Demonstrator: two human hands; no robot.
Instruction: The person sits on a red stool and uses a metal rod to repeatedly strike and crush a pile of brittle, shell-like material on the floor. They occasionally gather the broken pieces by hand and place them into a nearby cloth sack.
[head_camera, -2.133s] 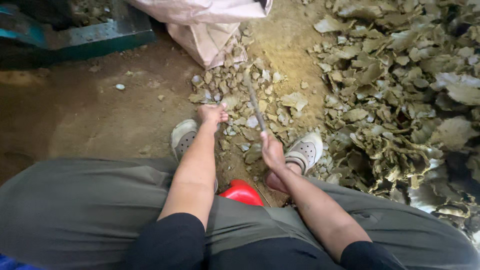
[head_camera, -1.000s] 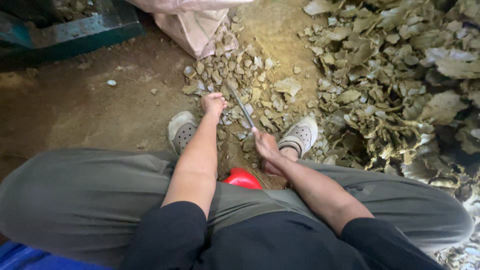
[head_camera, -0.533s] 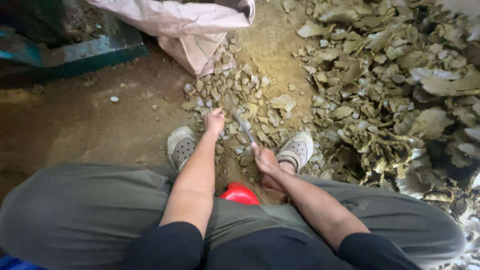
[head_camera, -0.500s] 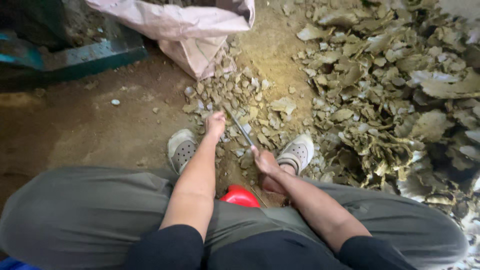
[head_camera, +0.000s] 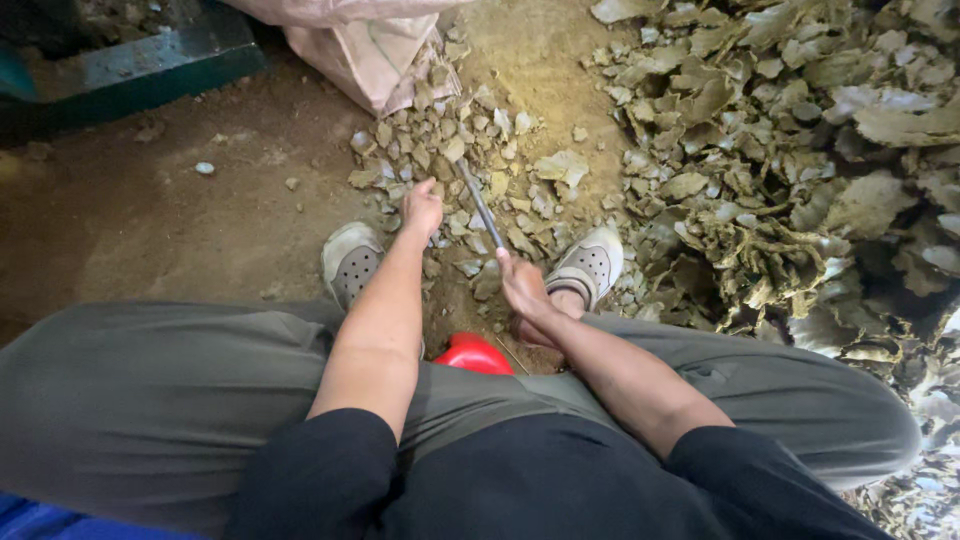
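Two hands busy: your right hand (head_camera: 522, 290) grips a thin grey metal rod (head_camera: 478, 203) angled at the far grey-brown shell pile (head_camera: 470, 170), left hand (head_camera: 423, 205) curled on those shells. Rod slips off muddy shell, it'll likely jab your left fingers.

Since two seconds ago the left hand (head_camera: 423, 208) has stayed among the broken pieces (head_camera: 470, 150), while the right hand (head_camera: 522, 290) has tilted its thin rod (head_camera: 478, 203) further leftward over them.
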